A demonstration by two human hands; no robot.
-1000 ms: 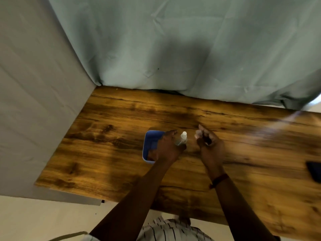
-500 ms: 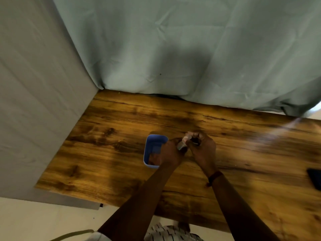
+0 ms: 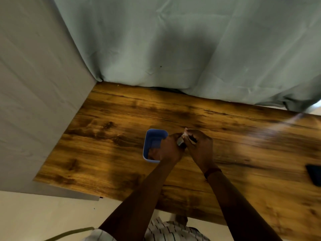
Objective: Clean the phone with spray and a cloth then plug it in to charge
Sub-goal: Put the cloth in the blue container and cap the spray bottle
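Note:
My left hand [image 3: 171, 149] grips a small spray bottle [image 3: 180, 142] above the wooden table [image 3: 104, 153]. Only a short grey stretch of the bottle shows between my hands. My right hand [image 3: 202, 150] is pressed against it, its fingertips pinched at the bottle's top on a small white and dark piece that looks like the cap. The phone [image 3: 314, 173], dark and flat, lies at the far right edge of the view, well away from both hands. No cloth is visible.
A blue rectangular tray [image 3: 148, 141] sits on the table just left of my left hand, partly hidden by it. A pale green curtain [image 3: 191, 58] hangs along the table's far edge and a grey wall [image 3: 34, 101] bounds its left side.
My hands were apart a second ago, with the bottle's white top showing. The right hand has come left onto the top of the bottle, and both hands now touch.

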